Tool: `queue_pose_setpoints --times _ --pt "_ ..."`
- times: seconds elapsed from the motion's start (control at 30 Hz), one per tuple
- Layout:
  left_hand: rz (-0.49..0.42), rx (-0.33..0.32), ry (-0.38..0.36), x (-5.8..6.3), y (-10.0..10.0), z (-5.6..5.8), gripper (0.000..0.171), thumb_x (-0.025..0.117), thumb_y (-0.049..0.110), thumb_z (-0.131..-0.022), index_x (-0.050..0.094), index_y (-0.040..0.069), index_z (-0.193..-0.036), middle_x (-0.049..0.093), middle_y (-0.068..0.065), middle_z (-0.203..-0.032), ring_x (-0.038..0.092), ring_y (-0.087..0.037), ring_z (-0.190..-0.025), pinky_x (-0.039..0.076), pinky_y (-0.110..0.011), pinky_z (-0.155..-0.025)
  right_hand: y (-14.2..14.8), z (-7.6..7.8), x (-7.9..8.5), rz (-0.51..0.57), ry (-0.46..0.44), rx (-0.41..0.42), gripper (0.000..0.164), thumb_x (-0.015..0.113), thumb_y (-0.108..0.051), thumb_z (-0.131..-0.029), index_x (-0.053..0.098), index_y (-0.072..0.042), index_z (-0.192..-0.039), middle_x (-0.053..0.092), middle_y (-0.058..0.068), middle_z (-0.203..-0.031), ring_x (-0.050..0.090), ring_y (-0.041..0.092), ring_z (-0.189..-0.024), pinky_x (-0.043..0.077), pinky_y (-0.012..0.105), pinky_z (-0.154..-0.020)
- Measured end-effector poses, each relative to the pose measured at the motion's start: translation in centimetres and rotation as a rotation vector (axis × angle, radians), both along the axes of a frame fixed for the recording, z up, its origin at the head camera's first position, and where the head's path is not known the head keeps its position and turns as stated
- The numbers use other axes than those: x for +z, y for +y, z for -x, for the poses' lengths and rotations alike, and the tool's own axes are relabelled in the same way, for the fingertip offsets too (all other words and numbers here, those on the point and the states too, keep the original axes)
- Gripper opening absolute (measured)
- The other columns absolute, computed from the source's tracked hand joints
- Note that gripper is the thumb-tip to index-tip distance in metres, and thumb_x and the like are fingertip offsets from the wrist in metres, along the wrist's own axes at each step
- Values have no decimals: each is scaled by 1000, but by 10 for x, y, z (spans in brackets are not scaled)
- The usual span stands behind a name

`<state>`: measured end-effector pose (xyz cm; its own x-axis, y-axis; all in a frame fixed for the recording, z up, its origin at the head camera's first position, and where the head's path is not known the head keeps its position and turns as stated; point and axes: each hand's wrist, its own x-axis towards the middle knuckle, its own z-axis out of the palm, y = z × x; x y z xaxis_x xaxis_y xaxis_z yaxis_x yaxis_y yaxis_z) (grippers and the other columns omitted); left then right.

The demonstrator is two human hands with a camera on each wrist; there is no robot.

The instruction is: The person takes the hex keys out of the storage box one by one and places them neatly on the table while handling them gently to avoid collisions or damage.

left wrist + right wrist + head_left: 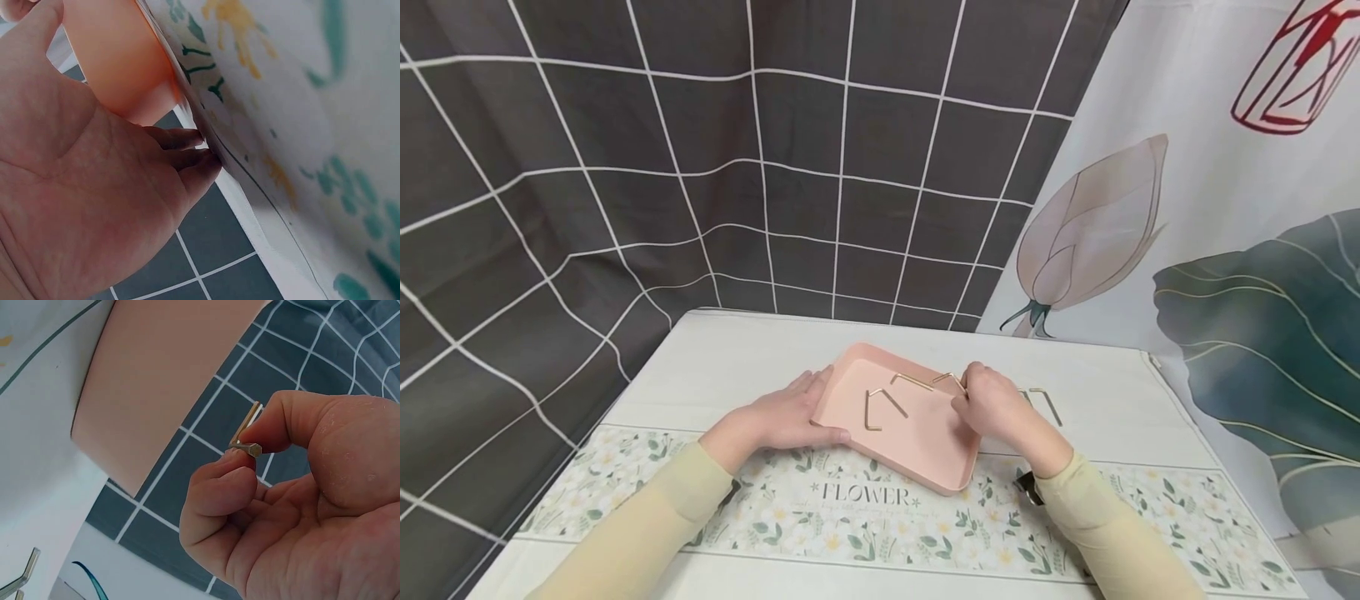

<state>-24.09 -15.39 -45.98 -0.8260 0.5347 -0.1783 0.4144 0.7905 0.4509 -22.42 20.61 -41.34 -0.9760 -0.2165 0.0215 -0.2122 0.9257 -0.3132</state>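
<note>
Dark gridded cloth (797, 200) behind a white table (737, 350): I read the left hand (786, 414), uncurled along the pink tray's (917, 442) left edge, as steadying it while the right hand (1000, 408) pinches one thin hex key (253, 450) at its right end, presumably for control.

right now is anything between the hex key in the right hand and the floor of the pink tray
Nothing visible blocks it. The right hand pinches the hex key by the far right corner of the pink tray, whose near right floor is bare. The other hex keys in it lie farther left.
</note>
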Motion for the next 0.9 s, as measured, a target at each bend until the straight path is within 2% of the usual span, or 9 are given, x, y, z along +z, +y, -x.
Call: queue_pose_setpoints --times 0.3,0.53,0.9 --pt "1 -3 7 0 1 1 132 62 87 -93 6 5 -179 13 -15 -186 12 -44 -170 25 -64 -133 13 10 -1 -17 5 -32 15 67 -12 -100 60 2 -99 61 9 -83 60 26 -74 56 43 -69" --pt "7 8 4 2 2 0 132 62 88 -92 7 5 -179 15 -15 -186 13 -44 -170 26 -65 -132 30 13 2 15 -20 -64 17 66 -10 -96 59 5 -103 63 13 -88 60 28 -78 56 45 -71" --pt "-4 8 -3 3 1 -2 131 64 85 -93 7 5 -179 14 -15 -186 12 -45 -170 25 -66 -132 60 17 -1 23 -14 -117 18 62 -10 -96 56 6 -101 61 15 -90 58 28 -78 53 44 -71"
